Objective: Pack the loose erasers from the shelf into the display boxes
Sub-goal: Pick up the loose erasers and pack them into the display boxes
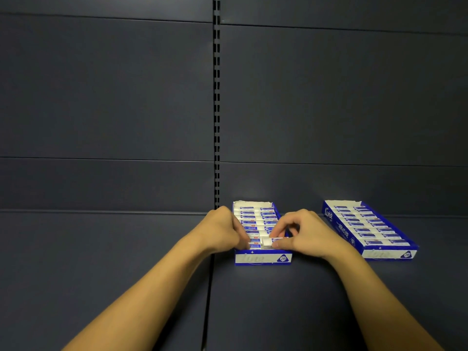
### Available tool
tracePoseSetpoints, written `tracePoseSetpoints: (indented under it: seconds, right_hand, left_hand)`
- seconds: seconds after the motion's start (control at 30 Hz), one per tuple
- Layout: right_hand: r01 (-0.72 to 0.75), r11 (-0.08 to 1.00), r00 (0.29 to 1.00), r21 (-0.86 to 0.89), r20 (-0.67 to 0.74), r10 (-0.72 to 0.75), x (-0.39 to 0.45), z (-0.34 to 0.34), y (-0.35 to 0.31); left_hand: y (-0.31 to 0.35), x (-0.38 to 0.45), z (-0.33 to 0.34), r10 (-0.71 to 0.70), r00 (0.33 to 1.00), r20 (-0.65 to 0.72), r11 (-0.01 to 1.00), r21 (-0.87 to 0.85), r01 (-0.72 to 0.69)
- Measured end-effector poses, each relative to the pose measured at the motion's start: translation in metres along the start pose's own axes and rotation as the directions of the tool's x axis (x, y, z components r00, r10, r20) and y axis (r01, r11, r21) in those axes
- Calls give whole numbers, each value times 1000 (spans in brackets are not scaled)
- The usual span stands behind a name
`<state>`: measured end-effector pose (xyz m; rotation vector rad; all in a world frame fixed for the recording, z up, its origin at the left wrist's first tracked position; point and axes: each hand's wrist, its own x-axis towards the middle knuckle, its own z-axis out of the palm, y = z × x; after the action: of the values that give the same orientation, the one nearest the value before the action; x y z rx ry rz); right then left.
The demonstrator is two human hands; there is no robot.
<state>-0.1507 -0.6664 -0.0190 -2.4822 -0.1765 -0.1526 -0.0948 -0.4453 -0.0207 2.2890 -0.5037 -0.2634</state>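
Both hands work at the near end of a blue-and-white display box (263,258) lying on the dark shelf (278,300), its long axis running away from the viewer. The right hand (307,234) pinches an eraser (272,241) lying crosswise at the box's front right. The left hand (222,230) has its fingers curled onto the erasers in the left column. A second box (387,254), filled, lies well apart to the right, angled leftward at its far end.

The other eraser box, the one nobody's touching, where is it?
In the head view, the second display box sits on the shelf to the right of the right hand.
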Motion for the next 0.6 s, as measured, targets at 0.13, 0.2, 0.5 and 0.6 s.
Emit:
tracePoseSetpoints:
  seconds: [0.13, 0.2, 0.5, 0.6]
  right_hand:
    - [-76, 993, 995, 95, 71, 69, 2, -3, -2]
    - [-113, 986, 989, 122, 111, 99, 4, -4, -3]
    - [-125, 992, 984, -5, 131, 124, 10, -3, -3]
    - [-91, 995, 990, -39, 104, 95, 10, -2, -1]
  left_hand:
    - [-4, -1, -3, 29, 999, 34, 999, -39, -28]
    - [-5, -2, -4, 36, 999, 31, 997, -74, -34]
    - [-6, 1, -3, 70, 996, 48, 997, -48, -68]
    - [-7, 0, -5, 86, 994, 64, 995, -50, -83]
